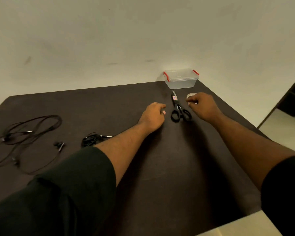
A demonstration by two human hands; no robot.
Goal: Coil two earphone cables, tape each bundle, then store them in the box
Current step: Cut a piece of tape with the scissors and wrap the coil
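A loose black earphone cable (29,132) sprawls at the table's left. A second earphone cable (91,139), coiled into a small bundle with its plug sticking out, lies beside my left forearm. Black scissors (178,109) lie between my hands. My left hand (153,116) rests on the table just left of the scissors, fingers curled, holding nothing that I can see. My right hand (201,103) curls over a roll of clear tape (190,95) and grips it. The clear plastic box (181,78) with red clips and its lid on stands against the wall behind.
The dark table (160,167) ends at a right edge near my right forearm, with pale floor beyond it. A plain wall runs along the back edge. A dark piece of furniture stands at the far right.
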